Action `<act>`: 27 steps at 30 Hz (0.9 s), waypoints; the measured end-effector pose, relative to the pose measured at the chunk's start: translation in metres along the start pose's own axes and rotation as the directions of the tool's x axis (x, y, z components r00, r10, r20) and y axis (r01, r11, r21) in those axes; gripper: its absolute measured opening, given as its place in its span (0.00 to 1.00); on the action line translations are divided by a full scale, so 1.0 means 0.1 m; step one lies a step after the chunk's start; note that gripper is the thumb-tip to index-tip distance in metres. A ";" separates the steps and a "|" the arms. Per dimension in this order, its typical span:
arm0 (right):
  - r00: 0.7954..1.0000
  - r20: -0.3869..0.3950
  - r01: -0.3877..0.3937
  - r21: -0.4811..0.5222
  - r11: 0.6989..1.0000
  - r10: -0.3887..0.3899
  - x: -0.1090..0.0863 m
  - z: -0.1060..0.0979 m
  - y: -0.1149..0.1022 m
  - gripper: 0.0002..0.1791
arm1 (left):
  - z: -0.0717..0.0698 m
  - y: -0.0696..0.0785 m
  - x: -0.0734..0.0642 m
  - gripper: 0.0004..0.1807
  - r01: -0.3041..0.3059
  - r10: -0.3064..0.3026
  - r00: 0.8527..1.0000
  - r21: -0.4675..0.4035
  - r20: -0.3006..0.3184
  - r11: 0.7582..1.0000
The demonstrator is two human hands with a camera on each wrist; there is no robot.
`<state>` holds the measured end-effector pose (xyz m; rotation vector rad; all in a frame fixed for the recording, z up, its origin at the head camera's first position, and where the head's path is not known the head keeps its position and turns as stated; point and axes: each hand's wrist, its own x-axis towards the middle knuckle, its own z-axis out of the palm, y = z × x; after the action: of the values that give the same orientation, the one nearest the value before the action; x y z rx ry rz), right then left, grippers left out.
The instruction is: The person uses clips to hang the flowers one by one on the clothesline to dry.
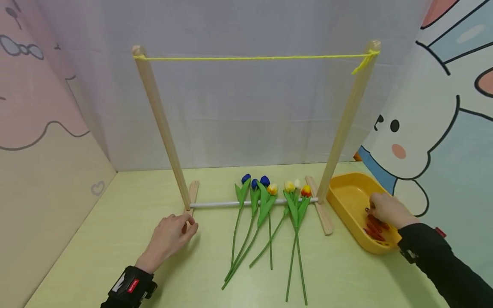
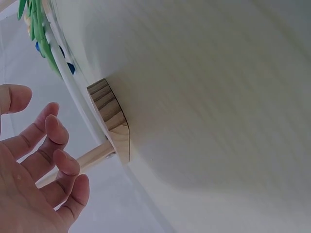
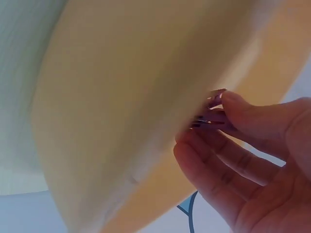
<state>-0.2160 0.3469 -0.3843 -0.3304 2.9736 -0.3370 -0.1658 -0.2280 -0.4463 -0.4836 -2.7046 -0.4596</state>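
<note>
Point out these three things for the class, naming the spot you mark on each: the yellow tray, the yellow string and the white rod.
Yellow tray (image 1: 347, 194): head view, bare floor inside.
Yellow string (image 1: 250, 57): head view, middle of its length.
White rod (image 1: 216, 204): head view, bare stretch near its left end.

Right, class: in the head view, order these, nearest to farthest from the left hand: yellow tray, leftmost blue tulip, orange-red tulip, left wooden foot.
1. Left wooden foot, beyond the left hand
2. Leftmost blue tulip, right of the foot
3. Orange-red tulip, farther right
4. Yellow tray, far right
</note>
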 end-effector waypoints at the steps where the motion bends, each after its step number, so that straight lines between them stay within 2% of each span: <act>1: 1.000 -0.008 -0.001 0.010 1.000 0.001 0.00 -0.01 -0.01 0.07 | 0.00 0.00 0.00 0.06 0.000 0.000 1.000 0.002 0.001 1.000; 11: 0.987 -0.154 0.064 0.097 0.993 -0.049 -0.08 -0.15 -0.20 0.03 | 0.02 0.01 -0.02 0.07 0.014 -0.014 0.999 -0.001 0.033 1.000; 15: 0.970 -0.234 0.087 0.100 0.991 -0.062 -0.13 -0.20 -0.29 0.07 | 0.03 0.03 -0.01 0.09 0.018 -0.017 0.999 -0.007 0.045 1.000; 18: 0.940 -0.334 0.106 0.092 0.990 -0.070 -0.17 -0.21 -0.35 0.07 | 0.03 0.03 -0.01 0.09 0.021 -0.020 0.998 -0.007 0.055 1.000; 23: 0.862 -0.499 0.164 0.106 0.981 -0.090 -0.24 -0.16 -0.54 0.05 | 0.04 0.04 0.00 0.10 0.009 -0.009 0.998 -0.003 0.058 1.000; 24: 0.845 -0.526 0.182 0.117 0.976 -0.094 -0.26 -0.15 -0.58 0.04 | 0.04 0.05 0.00 0.11 0.006 -0.006 0.998 -0.002 0.058 1.000; 27: 0.817 -0.570 0.224 0.166 0.960 -0.092 -0.29 -0.10 -0.72 0.02 | 0.04 0.06 0.01 0.12 -0.003 0.003 0.998 0.001 0.058 1.000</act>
<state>-0.1745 0.2869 -0.3546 -0.5373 3.4222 -0.9380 -0.1653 -0.2213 -0.4479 -0.5079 -2.7591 -0.4506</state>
